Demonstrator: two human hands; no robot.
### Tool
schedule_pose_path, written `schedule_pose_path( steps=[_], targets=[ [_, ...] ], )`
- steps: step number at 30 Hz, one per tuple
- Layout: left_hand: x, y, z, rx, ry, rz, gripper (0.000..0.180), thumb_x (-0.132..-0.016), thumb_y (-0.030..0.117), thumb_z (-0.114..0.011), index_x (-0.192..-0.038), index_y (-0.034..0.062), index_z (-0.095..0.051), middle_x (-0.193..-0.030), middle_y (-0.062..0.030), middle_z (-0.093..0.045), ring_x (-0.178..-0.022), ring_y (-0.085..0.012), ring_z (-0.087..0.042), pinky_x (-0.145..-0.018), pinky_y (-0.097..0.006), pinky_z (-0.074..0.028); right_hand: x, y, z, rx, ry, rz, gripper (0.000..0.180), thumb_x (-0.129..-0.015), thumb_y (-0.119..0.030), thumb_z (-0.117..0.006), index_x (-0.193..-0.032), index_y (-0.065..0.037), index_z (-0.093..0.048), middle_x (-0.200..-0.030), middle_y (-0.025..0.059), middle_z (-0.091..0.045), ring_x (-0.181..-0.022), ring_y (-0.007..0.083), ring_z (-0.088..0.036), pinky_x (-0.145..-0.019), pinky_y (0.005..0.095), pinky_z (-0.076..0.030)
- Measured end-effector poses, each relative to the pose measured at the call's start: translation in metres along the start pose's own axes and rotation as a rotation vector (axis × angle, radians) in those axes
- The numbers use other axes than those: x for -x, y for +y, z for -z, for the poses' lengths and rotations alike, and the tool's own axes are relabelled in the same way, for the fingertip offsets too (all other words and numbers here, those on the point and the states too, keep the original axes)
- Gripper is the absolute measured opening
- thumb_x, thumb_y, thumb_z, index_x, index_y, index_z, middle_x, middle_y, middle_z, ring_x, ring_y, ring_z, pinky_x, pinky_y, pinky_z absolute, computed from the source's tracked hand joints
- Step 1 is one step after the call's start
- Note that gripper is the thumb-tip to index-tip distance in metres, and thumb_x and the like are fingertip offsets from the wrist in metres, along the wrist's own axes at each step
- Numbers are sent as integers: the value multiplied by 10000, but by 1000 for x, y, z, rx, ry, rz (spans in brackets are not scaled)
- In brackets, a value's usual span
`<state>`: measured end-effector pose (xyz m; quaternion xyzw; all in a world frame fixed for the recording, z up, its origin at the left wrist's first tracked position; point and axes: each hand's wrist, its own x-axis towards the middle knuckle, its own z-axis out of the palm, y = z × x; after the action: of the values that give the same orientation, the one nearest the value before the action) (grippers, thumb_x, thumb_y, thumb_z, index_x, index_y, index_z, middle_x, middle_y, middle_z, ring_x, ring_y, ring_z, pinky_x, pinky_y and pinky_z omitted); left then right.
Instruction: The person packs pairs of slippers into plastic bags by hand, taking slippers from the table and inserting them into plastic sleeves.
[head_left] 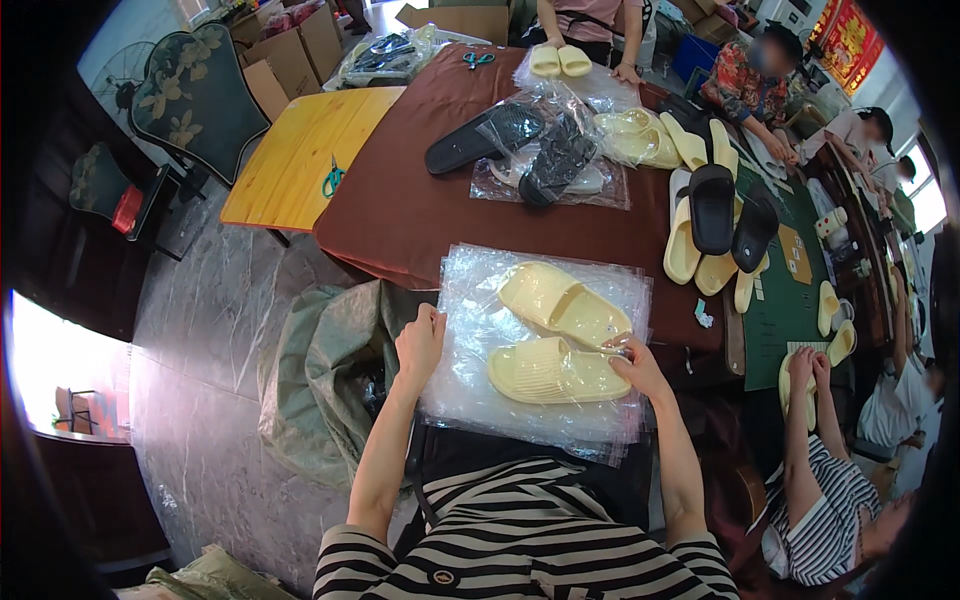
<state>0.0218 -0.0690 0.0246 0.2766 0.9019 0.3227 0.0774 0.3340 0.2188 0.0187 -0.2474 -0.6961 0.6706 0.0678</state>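
Two pale yellow slippers, an upper one (565,300) and a lower one (555,371), lie side by side, toes to the left, on a stack of clear plastic bags (465,375) in front of me. Shiny film shows over their heels, so they seem to be inside the top bag. At the stack's left edge my left hand (421,348) is closed, its fingertips pinching the plastic. My right hand (640,367) is closed at the slippers' heel ends, thumb and fingers pinching the film there. What lies under its fingertips is partly hidden.
Bagged black slippers (530,140) lie farther back on the brown-covered table (390,215). Loose yellow and black slippers (712,210) pile up at the right. Green scissors (333,180) rest on a yellow wooden table (290,150). Co-workers sit around; one's hands (808,370) hold a yellow slipper.
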Motion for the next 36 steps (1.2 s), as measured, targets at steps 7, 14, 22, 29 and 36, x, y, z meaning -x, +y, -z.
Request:
schedule_pose_path(
  steps=[7, 14, 22, 29, 36],
  targets=[
    [-1, -2, 9, -8, -121, 81, 291, -984, 333, -512, -1145, 93, -544, -744, -213, -667, -742, -449, -649, -668, -522, -490, 5, 3, -7, 73, 94, 10, 311, -840, 11, -636, -1146, -40, -625, -1021, 26, -627, -874, 88, -575, -751, 249, -476],
    [42, 14, 43, 250, -175, -107, 513, -921, 135, -586, -1407, 69, -435, -987, -202, -598, -842, -351, -623, -743, -429, -502, 6, 9, -6, 134, 104, 4, 316, -836, -14, -613, -1151, -33, -623, -1046, 45, -647, -981, 124, -601, -870, 278, -494],
    [44, 17, 45, -439, -193, -207, 545, -810, 48, -670, -1327, 71, -499, -1236, -178, -529, -1058, -351, -585, -863, -458, -506, 4, -6, -7, 189, 74, 15, 333, -806, 18, -602, -1133, -39, -615, -1060, 55, -638, -1030, 161, -609, -892, 293, -482],
    [1, 79, 20, 4, -215, -394, 431, -849, 19, -584, -1278, 22, -544, -1269, -174, -563, -1161, -374, -550, -959, -457, -469, 4, 3, -5, 182, 48, 32, 328, -840, -11, -641, -1164, -53, -611, -1098, 41, -621, -986, 131, -586, -865, 292, -483],
    [-22, 21, -64, -315, 55, -495, 470, -926, 130, -545, -1360, -28, -458, -1459, -222, -410, -1377, -399, -354, -1148, -527, -252, 3, -14, -15, 272, 40, 47, 346, -833, -32, -582, -1177, -67, -595, -1113, 55, -621, -1027, 173, -595, -914, 301, -468]
  ],
)
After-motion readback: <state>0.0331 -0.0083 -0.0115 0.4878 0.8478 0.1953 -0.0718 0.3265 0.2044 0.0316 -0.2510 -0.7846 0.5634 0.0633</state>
